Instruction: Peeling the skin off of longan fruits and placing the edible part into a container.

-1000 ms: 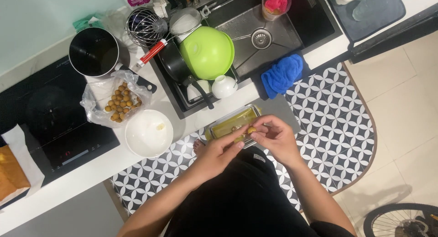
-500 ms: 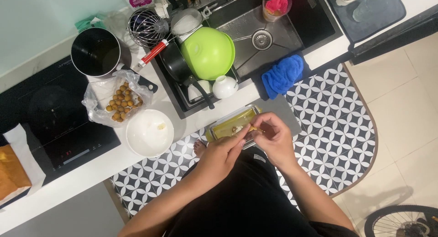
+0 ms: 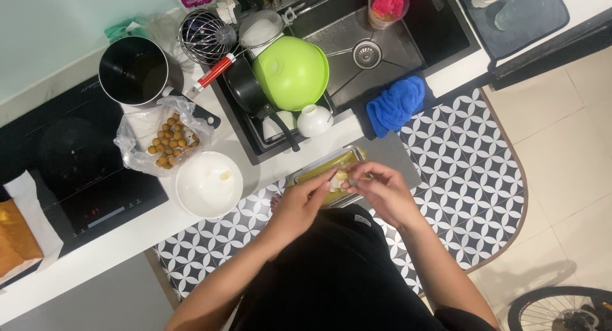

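My left hand [image 3: 301, 205] and my right hand [image 3: 380, 189] meet over a shallow rectangular tray [image 3: 312, 170] with yellowish contents, held out past the counter edge. Both sets of fingertips pinch one small pale round fruit [image 3: 338, 178] between them. A white bowl [image 3: 208, 184] with one small pale piece in it stands on the counter to the left of my hands. Behind it lies a clear plastic bag [image 3: 167, 139] of several small brown round fruits.
A black pot [image 3: 134, 69] sits on a dark cooktop [image 3: 70, 171] at the left. The sink [image 3: 376, 34] holds a green bowl [image 3: 291, 73], a black pan [image 3: 245, 92], a whisk [image 3: 203, 37] and a small white cup [image 3: 315, 120]. A blue cloth [image 3: 395, 104] lies on the counter edge. A patterned mat [image 3: 472, 165] covers the floor.
My hands have stayed over the tray, working the small fruit between the fingertips; its pale inside now shows. Nothing else on the counter has moved.
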